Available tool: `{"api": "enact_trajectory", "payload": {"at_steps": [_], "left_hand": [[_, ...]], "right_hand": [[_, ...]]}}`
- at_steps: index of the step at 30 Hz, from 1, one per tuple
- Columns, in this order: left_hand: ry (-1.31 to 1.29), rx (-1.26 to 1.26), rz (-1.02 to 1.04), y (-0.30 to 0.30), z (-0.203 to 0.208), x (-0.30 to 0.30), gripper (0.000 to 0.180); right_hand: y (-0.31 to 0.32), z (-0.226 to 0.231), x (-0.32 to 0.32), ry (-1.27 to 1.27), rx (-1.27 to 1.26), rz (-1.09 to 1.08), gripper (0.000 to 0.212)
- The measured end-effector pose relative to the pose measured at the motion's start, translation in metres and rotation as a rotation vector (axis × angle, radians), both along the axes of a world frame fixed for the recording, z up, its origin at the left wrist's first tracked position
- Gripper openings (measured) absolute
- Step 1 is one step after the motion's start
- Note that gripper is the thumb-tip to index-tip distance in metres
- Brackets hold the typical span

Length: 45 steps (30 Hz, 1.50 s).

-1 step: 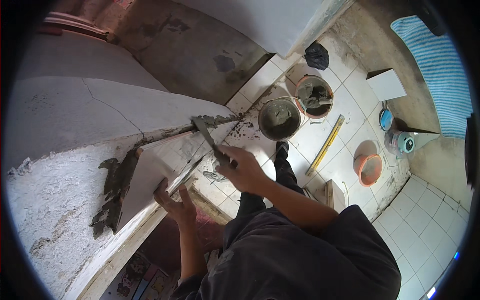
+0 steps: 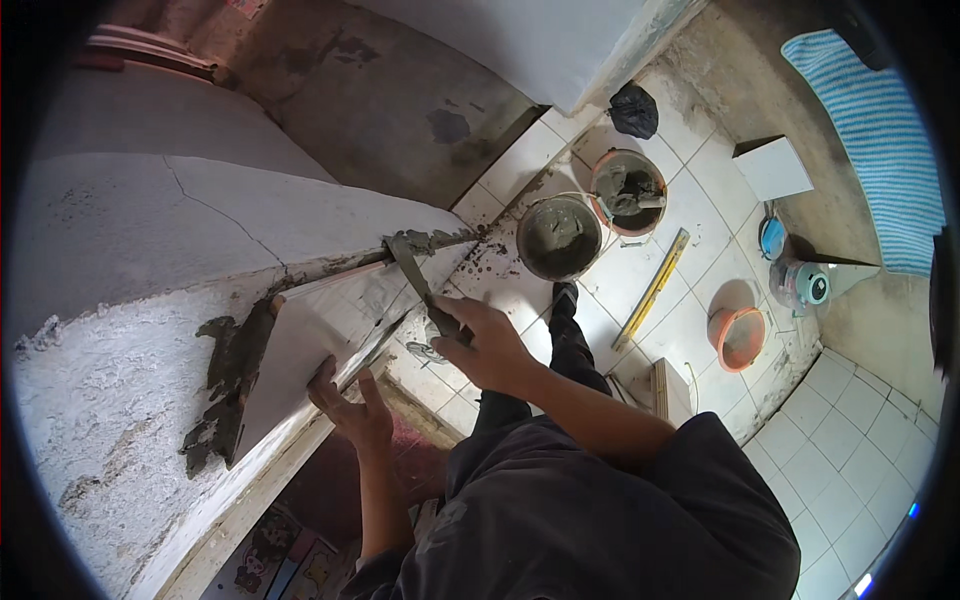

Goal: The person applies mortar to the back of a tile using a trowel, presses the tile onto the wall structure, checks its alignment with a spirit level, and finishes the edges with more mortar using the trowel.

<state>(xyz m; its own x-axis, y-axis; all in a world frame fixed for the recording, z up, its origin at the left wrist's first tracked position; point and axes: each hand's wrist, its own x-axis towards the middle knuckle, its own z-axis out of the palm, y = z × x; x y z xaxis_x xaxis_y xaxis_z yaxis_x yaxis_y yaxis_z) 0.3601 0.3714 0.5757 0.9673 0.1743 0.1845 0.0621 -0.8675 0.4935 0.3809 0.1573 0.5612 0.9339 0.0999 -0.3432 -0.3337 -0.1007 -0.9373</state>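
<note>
My right hand (image 2: 487,345) is closed round the handle of a narrow, flat-bladed trowel (image 2: 408,265). The blade tip touches grey mortar (image 2: 425,241) along the joint above the tiles, near the wall's corner. My left hand (image 2: 352,408) has thumb and fingers apart, with the fingertips against the lower edge of a white tile (image 2: 292,365) on the wall. Dark wet mortar (image 2: 215,400) shows along that tile's left edge. Just right of it, a glossy tiled face (image 2: 365,300) reaches toward the trowel.
Two mortar buckets, a dark one (image 2: 559,238) and an orange-rimmed one (image 2: 628,192), stand on the tiled floor. A yellow spirit level (image 2: 652,288) lies nearby. Further right are an orange bucket (image 2: 740,340), a clear jug (image 2: 800,287) and a striped towel (image 2: 865,150). A black bag (image 2: 633,110) sits behind.
My right hand and the trowel have shifted very slightly toward me, the blade still at the mortar joint. My left hand stays in place on the tile.
</note>
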Motion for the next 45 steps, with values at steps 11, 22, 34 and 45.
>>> {"api": "enact_trajectory", "payload": {"at_steps": [11, 22, 34, 45], "left_hand": [[0.029, 0.025, 0.007, 0.003, 0.0, -0.002, 0.042], [-0.018, -0.023, 0.069, -0.004, -0.001, 0.002, 0.04], [-0.035, 0.003, 0.015, 0.002, -0.002, -0.001, 0.04], [-0.071, 0.065, -0.104, 0.009, -0.003, -0.002, 0.038]], "right_hand": [[-0.09, -0.031, 0.049, -0.082, -0.674, 0.341, 0.04], [-0.042, -0.04, 0.225, 0.069, -0.747, 1.185, 0.019], [-0.087, 0.096, 0.179, -0.109, -0.667, 1.083, 0.032], [0.008, 0.021, -0.021, -0.194, -0.488, 0.052, 0.043]]}}
